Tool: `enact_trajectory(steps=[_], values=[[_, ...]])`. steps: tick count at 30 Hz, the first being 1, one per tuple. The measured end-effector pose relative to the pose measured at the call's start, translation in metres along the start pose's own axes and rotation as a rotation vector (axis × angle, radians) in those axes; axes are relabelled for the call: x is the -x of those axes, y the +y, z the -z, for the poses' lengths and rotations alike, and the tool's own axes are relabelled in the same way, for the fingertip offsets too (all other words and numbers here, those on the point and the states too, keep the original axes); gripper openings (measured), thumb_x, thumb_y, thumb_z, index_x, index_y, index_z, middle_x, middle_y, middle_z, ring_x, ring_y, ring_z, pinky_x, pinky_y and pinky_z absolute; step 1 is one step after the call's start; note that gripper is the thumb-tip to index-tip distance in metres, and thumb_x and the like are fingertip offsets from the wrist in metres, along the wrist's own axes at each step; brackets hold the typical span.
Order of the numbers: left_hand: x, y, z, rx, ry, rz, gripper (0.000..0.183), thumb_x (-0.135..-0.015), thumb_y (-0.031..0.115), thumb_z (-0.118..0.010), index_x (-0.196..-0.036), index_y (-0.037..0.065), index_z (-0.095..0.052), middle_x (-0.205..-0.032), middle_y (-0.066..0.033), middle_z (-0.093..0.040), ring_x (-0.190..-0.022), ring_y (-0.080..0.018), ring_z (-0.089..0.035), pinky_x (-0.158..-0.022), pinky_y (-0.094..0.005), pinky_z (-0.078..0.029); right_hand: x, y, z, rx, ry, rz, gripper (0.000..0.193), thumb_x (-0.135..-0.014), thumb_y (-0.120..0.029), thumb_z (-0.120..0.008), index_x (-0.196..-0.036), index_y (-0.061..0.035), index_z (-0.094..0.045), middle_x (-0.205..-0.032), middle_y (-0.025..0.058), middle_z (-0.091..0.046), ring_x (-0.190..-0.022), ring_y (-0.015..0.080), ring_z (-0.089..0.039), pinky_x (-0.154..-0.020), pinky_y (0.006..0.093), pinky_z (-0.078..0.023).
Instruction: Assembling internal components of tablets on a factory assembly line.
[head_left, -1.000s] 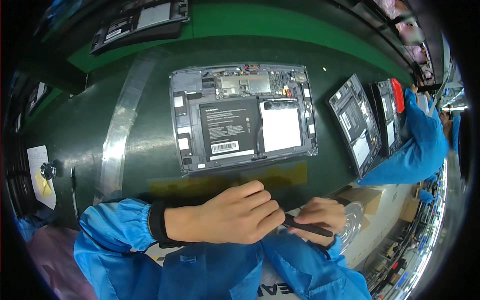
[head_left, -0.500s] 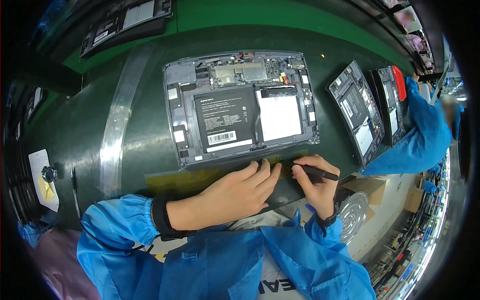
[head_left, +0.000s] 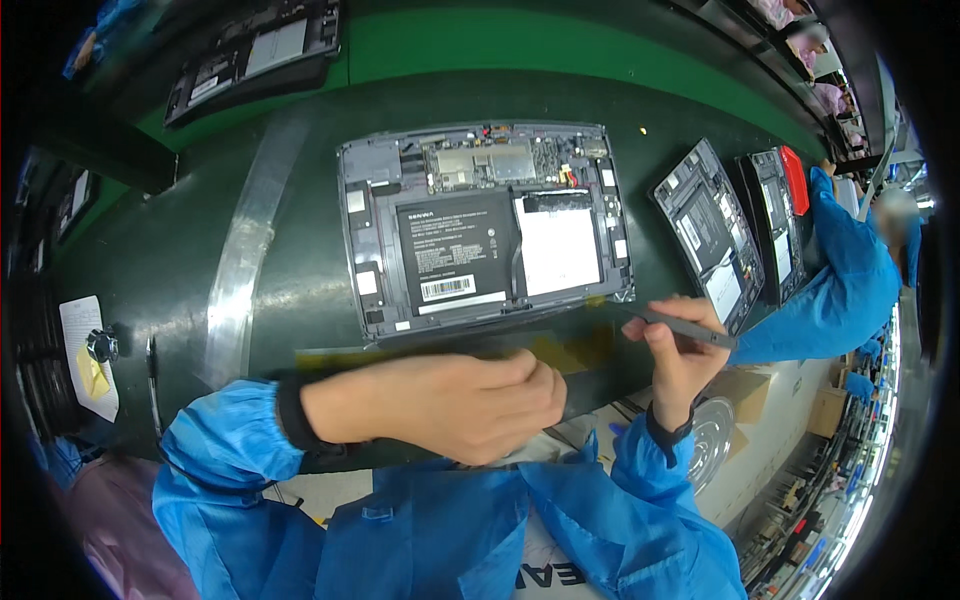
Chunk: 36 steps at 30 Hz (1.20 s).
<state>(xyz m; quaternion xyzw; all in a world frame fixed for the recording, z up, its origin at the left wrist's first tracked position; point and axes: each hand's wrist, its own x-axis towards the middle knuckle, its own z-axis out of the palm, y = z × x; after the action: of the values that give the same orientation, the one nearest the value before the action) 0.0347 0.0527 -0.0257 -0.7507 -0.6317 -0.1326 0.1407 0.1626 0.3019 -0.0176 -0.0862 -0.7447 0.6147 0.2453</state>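
An opened tablet [head_left: 375, 172] lies on the dark green table with its inside up, showing a circuit board [head_left: 490, 163], a black battery [head_left: 455, 235] and a white panel [head_left: 562, 248]. Along its near edge runs a strip of translucent amber film [head_left: 585, 348]. My left hand [head_left: 450, 400] is in front of that film, its fingers curled together; what they hold, if anything, is hidden. Beyond the tablet's near right corner, my right hand [head_left: 682, 370] grips dark tweezers [head_left: 692, 329], their tips pointing left toward the film.
Two more opened tablets [head_left: 708, 235] [head_left: 778, 225] lie at the right, next to a red object [head_left: 795, 180] and a co-worker's blue sleeve [head_left: 850, 290]. Clear tape [head_left: 240, 260] crosses the table at left. A pen-like tool [head_left: 152, 385] and a paper sheet [head_left: 85, 350] lie farther left.
My right hand has moved right with the tweezers, away from my left hand. The left hand has drawn nearer to me and its fingers have curled in. The tablet sits slightly lower in view.
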Motion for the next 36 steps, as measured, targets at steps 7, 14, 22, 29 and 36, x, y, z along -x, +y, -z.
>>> enact_trajectory(steps=[7, 14, 22, 29, 36], values=[[0.019, -0.068, 0.008, 0.162, -0.040, 0.256, 0.051, -0.082, 0.033, -0.077, -0.129, 0.013, -0.074, -0.115, -0.0073, -0.061, -0.098, -0.0241, -0.055, -0.086, -0.0392, -0.044, -0.051, 0.025, -0.016, 0.039, -0.164, 0.023, 0.025, -0.080, -0.002, -0.089, -0.103, 0.0036, -0.080, -0.093, 0.0141, -0.078, -0.086, 0.0203, -0.073, -0.080, 0.0282, -0.056], [0.021, -0.071, 0.008, 0.224, -0.027, 0.254, 0.051, -0.082, 0.036, -0.077, -0.128, 0.014, -0.075, -0.116, -0.0067, -0.060, -0.098, -0.0240, -0.053, -0.087, -0.0398, -0.043, -0.057, 0.026, -0.027, 0.319, -0.291, 0.154, 0.021, -0.079, -0.014, -0.090, -0.098, -0.0059, -0.085, -0.095, 0.0051, -0.082, -0.095, 0.0172, -0.075, -0.117, 0.0477, -0.037], [0.020, -0.073, 0.000, 0.219, -0.019, 0.239, 0.052, -0.079, 0.036, -0.078, -0.126, 0.013, -0.075, -0.129, -0.0056, -0.065, -0.105, -0.0248, -0.058, -0.090, -0.0405, -0.045, -0.061, 0.032, -0.031, 0.449, -0.352, 0.179, 0.018, -0.081, -0.015, -0.089, -0.096, -0.0062, -0.084, -0.095, 0.0042, -0.082, -0.095, 0.0182, -0.075, -0.116, 0.0475, -0.038], [0.014, -0.074, -0.001, 0.229, -0.022, 0.229, 0.050, -0.080, 0.035, -0.076, -0.120, 0.006, -0.073, -0.133, -0.0057, -0.066, -0.107, -0.0255, -0.059, -0.092, -0.0409, -0.047, -0.029, 0.018, -0.008, 0.117, -0.044, -0.125, 0.016, -0.091, -0.003, -0.080, -0.104, 0.0040, -0.075, -0.091, 0.0088, -0.073, -0.078, 0.0136, -0.068, -0.067, 0.0256, -0.052], [-0.004, -0.006, 0.000, -0.118, -0.110, -0.142, 0.040, -0.090, 0.031, -0.064, -0.111, -0.001, -0.074, -0.128, -0.0132, -0.067, -0.109, -0.0251, -0.062, -0.101, -0.0366, -0.049, 0.028, 0.016, 0.014, 0.195, -0.120, -0.386, 0.014, -0.092, -0.006, -0.081, -0.103, 0.0027, -0.076, -0.087, 0.0066, -0.070, -0.074, 0.0106, -0.065, -0.062, 0.0246, -0.049]])
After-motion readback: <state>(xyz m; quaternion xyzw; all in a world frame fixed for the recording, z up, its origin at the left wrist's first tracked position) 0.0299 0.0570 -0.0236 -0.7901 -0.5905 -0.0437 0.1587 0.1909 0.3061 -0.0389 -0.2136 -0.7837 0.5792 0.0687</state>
